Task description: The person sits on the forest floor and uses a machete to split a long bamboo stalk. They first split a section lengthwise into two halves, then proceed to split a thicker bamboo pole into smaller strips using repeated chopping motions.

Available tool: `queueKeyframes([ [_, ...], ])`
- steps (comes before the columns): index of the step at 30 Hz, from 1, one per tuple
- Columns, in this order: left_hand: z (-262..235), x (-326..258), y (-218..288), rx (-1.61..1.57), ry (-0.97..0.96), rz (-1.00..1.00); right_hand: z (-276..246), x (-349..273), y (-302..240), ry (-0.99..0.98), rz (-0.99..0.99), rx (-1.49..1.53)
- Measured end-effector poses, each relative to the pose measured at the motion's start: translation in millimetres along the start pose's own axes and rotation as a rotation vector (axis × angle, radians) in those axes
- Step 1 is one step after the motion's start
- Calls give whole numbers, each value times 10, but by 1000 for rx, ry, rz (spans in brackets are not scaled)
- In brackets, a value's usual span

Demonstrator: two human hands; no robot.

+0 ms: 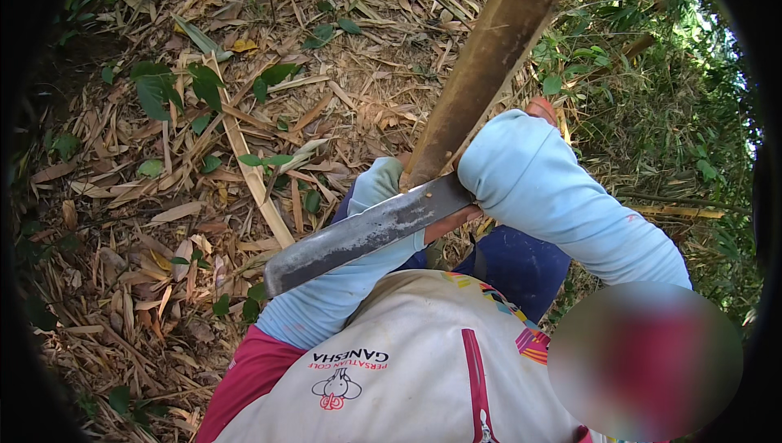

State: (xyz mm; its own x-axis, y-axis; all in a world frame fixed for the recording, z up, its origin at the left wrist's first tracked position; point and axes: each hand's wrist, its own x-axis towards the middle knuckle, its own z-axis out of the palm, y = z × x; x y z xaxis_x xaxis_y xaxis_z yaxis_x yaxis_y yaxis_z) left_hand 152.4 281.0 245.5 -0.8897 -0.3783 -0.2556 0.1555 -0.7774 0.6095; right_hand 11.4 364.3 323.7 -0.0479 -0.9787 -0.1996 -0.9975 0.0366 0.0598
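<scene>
A machete lies across in front of me, its dark, worn blade pointing down to the left. My right forearm, in a light blue sleeve, bends over its handle end; the right hand is closed on the machete, mostly hidden by the sleeve. A reddish-brown rounded shape shows past the cuff; I cannot tell whether it is hand or handle. A long split bamboo piece slants up and away, its lower end touching or close behind the blade. My left hand, partly under the blade, is at that lower end, its fingers mostly hidden.
Dry bamboo leaves and shavings cover the ground. A thin pale bamboo strip lies to the left among green leaves. Grass and bushes stand to the right. My knees in blue trousers are bent below the machete.
</scene>
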Motion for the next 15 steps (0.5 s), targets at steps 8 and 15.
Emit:
queueKeyframes([
  [8, -432, -14, 15, 532, 62, 112, 74, -121, -20, 8, -60, 188],
  [15, -381, -120, 171, 311, -101, 63, 143, -128, -100, 144, -42, 104],
])
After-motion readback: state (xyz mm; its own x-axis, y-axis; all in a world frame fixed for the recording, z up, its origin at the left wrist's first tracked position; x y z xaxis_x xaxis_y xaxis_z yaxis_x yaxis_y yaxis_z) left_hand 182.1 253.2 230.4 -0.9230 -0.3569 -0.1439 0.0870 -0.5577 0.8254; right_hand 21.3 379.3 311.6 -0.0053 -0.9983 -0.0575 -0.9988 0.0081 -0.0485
